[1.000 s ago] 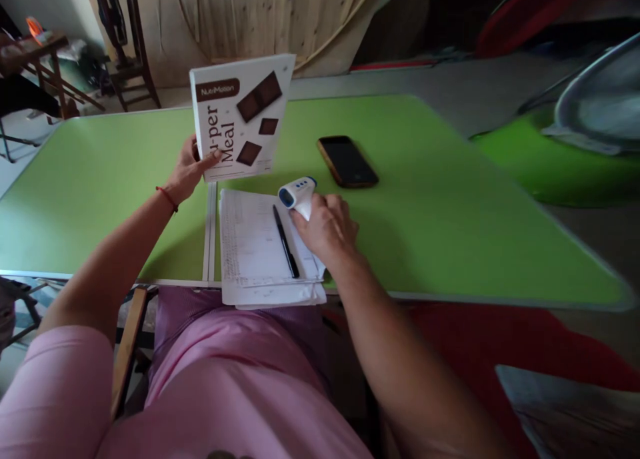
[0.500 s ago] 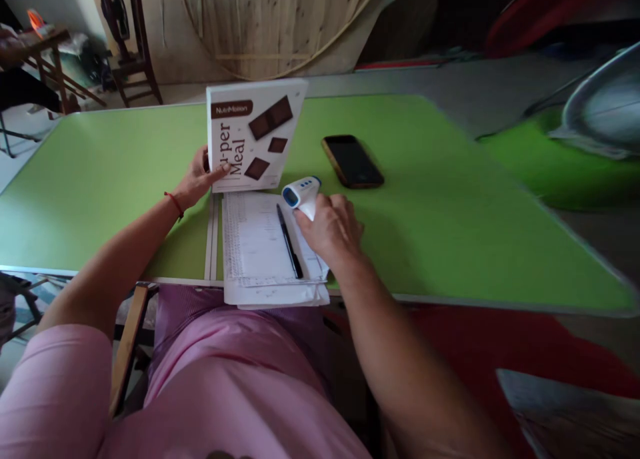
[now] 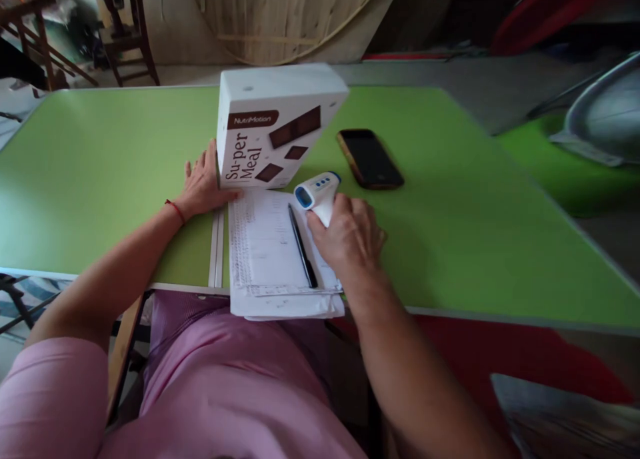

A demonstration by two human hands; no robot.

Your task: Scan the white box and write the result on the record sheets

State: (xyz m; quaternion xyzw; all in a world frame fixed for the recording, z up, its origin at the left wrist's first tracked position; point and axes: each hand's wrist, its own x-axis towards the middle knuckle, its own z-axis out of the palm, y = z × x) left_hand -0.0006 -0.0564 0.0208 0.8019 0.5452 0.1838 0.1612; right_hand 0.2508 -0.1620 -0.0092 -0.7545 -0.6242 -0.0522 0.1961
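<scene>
A white "NutriMotion Su-per Meal" box (image 3: 273,129) stands upright on the green table just behind a stack of papers (image 3: 263,246). My left hand (image 3: 203,182) is at the box's lower left edge, its fingers spread and its thumb stretched along the front bottom corner; it does not wrap round the box. In my right hand (image 3: 350,236) is the handle of a white and blue infrared thermometer (image 3: 320,194), its small display facing me. The thermometer is over the upper right corner of the papers. A black pen (image 3: 303,246) lies on the top sheet.
A smartphone (image 3: 370,158) in a brown case lies on the table (image 3: 475,246) to the right of the box. Beyond the table are a wooden chair (image 3: 127,39) at the far left and a green rounded object (image 3: 560,166) at the right.
My left hand has loosened from the box's front and now spreads beside its lower left edge. The box has turned, so its top shows. My right hand still holds the thermometer.
</scene>
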